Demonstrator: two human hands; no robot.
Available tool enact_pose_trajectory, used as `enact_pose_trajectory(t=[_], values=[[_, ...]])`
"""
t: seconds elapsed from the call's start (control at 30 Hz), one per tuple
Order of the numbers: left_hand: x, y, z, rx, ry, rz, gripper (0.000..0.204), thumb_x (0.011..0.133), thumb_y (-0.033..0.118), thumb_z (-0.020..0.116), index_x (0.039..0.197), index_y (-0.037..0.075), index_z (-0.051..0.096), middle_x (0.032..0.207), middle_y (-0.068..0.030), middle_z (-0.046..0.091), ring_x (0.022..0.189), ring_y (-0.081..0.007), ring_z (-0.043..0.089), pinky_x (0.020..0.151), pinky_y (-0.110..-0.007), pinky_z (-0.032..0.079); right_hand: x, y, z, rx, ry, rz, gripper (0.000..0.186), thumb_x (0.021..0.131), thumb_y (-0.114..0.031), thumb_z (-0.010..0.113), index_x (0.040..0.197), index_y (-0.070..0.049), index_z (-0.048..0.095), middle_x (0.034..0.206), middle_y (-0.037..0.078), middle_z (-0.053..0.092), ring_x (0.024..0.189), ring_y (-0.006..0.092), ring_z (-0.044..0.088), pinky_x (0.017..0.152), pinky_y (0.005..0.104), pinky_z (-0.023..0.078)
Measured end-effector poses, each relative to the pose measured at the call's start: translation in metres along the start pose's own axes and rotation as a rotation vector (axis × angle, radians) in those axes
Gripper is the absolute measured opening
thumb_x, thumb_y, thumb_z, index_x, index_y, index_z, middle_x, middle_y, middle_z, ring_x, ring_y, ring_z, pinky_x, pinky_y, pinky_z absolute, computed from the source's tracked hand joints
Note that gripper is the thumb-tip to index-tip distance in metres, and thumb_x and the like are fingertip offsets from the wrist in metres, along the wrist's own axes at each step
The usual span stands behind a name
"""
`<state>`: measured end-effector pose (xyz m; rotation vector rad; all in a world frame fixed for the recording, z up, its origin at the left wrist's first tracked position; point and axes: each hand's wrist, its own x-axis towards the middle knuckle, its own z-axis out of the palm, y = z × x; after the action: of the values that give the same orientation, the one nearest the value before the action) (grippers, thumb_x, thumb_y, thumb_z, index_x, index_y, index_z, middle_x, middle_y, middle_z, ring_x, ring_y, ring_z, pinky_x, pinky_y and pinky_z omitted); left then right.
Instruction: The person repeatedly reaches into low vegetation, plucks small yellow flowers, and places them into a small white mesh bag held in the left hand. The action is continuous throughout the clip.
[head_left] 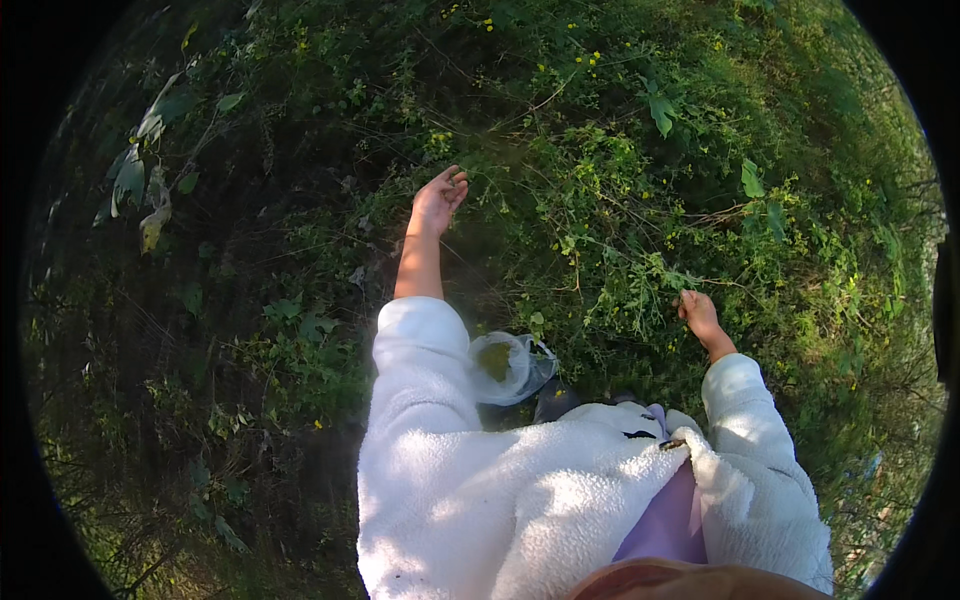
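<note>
Fingers (457,187) loosely bent on the bare left hand (437,203), stretched well ahead over thin green stems, neither spread wide nor clenched; cannot tell whether pinching anything small. Lower and well to the right, fingers curled inward on the bare right hand (702,314), at the near edge of a tangled, small-leaved green bush (610,265); cannot tell whether gripping a sprig there. Between and beyond both hands, the bulk of that bush, threaded with thin brown twigs (722,215). Just beside the left cuff of a fluffy white fleece jacket (500,500), a translucent whitish plastic bag (518,372), with a yellow-green patch (492,361) showing in its round opening. Under the parted jacket front, a smooth lavender garment (675,515). Farther out, tiny bright-yellow flowers (592,60) toward the upper edge, a broad green leaf (661,113) above the bush, and large, drooping, pale grey-green leaves (130,178) at far left.
</note>
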<state>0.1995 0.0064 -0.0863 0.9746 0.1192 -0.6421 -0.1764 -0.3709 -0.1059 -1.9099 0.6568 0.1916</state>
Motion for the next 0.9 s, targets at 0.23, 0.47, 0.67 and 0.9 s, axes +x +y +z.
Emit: enact_pose_trajectory(t=[0.23,0.47,0.67,0.9], values=[[-0.048,-0.081,-0.038,-0.276,0.613,-0.184,0.059,0.081,0.057,0.040,0.083,-0.002,0.048,0.081,-0.0144,0.055,0.081,-0.0266,0.056,0.090,-0.039,0.040,-0.031,0.009,-0.040,-0.111,0.032,0.147,0.033,0.087,-0.030,0.041,0.076,-0.004,0.057,0.055,-0.001,0.046,0.051,0.0080,0.040,0.048,0.0241,0.033],[-0.038,-0.111,-0.065,-0.260,0.665,0.047,0.022,0.084,0.024,0.051,0.077,0.004,0.051,0.072,-0.0086,0.058,0.068,-0.0206,0.059,0.071,-0.033,0.048,-0.052,-0.159,-0.010,0.473,-0.341,0.043,0.021,0.087,-0.013,0.038,0.094,0.001,0.051,0.070,-0.002,0.045,0.054,0.0028,0.034,0.046,0.0166,0.027],[-0.055,-0.127,-0.056,0.143,0.555,0.220,0.022,0.076,0.013,0.063,0.093,-0.002,0.061,0.082,-0.0049,0.062,0.073,-0.0099,0.057,0.067,-0.022,0.046,-0.042,-0.254,0.126,0.512,-0.782,0.046,0.018,0.086,-0.009,0.041,0.095,0.000,0.054,0.076,-0.001,0.048,0.061,0.0026,0.039,0.052,0.0156,0.033],[-0.088,-0.141,-0.041,0.446,0.549,0.199,0.034,0.077,0.016,0.063,0.105,-0.003,0.056,0.096,-0.0067,0.059,0.085,-0.0122,0.056,0.074,-0.024,0.044,0.069,-0.253,0.255,0.247,-0.388,-0.119,0.021,0.087,-0.016,0.042,0.090,-0.005,0.060,0.085,0.003,0.058,0.077,0.0143,0.052,0.068,0.0265,0.042]])
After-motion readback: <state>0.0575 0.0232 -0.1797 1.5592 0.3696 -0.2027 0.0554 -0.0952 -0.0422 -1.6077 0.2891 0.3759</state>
